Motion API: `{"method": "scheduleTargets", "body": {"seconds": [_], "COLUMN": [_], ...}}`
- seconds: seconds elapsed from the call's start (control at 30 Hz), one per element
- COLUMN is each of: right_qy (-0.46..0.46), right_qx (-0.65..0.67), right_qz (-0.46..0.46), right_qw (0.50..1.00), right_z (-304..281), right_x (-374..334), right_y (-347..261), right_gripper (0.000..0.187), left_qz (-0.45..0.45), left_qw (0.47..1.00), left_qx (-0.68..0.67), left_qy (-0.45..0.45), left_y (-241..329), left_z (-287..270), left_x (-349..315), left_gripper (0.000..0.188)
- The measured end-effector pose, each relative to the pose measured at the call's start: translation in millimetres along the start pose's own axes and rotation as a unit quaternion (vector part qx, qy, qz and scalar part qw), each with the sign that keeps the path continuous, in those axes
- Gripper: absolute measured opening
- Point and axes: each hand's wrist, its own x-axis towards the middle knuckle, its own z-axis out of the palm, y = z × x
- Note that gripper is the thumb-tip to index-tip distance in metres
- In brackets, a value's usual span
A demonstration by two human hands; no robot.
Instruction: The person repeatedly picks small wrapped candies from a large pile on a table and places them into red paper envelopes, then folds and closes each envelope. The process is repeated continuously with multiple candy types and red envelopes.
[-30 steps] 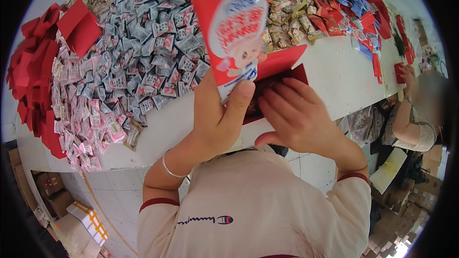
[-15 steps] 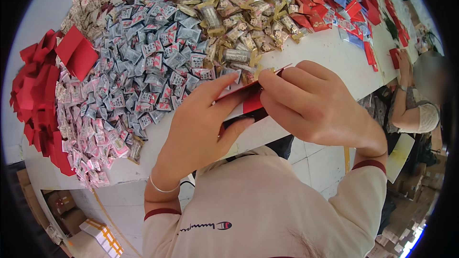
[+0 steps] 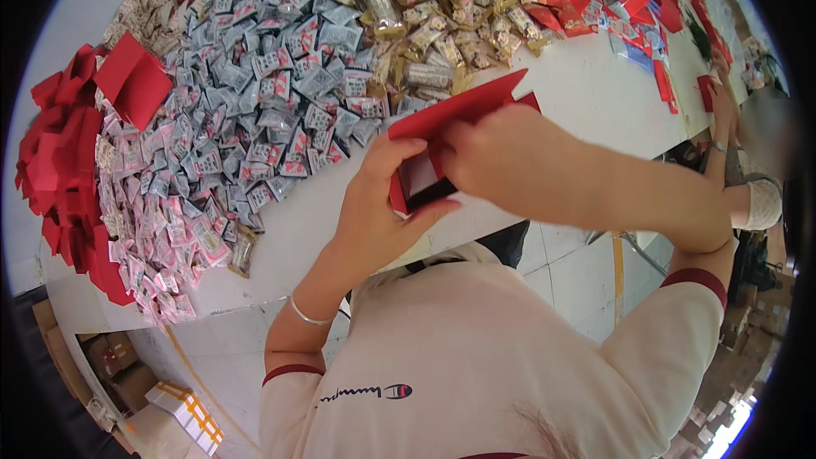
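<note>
My left hand (image 3: pixel 378 195) grips the left end of an open red cardboard box (image 3: pixel 463 106), with its thumb along the near side. The box's lid flap stands raised on the far side, and part of a pale inside shows. Curled fingers of my right hand (image 3: pixel 518 170) reach into the box opening; their tips are hidden, so what they pinch cannot be seen. Just beyond the box lie grey-blue wrapped sweets (image 3: pixel 280 85) and gold-wrapped snack bars (image 3: pixel 429 75).
Pink wrapped sweets (image 3: pixel 174 229) and a stack of folded red boxes (image 3: pixel 64 153) lie on the white table (image 3: pixel 289 259) to the left. Red and blue packets (image 3: pixel 608 4) are at the far right. A co-worker's arm (image 3: pixel 722 119) shows at the right edge.
The box has turned, its lid now raised and its opening showing. My right hand has moved from the box's far edge into the opening, its forearm now more level.
</note>
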Motion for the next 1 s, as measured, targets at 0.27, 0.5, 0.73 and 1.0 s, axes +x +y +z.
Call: {"method": "scheduleTargets", "body": {"seconds": [0.27, 0.5, 0.73, 1.0], "right_qy": [-0.021, -0.116, 0.356, 0.376], "right_qx": [0.064, 0.066, 0.344, 0.746], "right_qz": [-0.032, -0.001, 0.17, 0.111], "right_qw": [0.997, 0.991, 0.852, 0.538], "right_z": [-13, -6, -5, 93], "right_x": [-4, 3, -59, -19], "right_y": [12, 7, 41, 14], "right_gripper": [0.003, 0.005, 0.016, 0.052], "left_qz": [0.011, -0.063, 0.028, -0.274], "left_qw": [0.999, 0.991, 0.936, 0.841], "left_qx": [-0.046, -0.111, -0.351, -0.447], "left_qy": [0.011, -0.033, 0.017, 0.135], "left_y": [-5, -9, -11, 27], "left_z": [2, 2, 6, 21], "left_x": [-1, -5, -10, 18], "left_gripper": [0.061, 0.064, 0.067, 0.031]}}
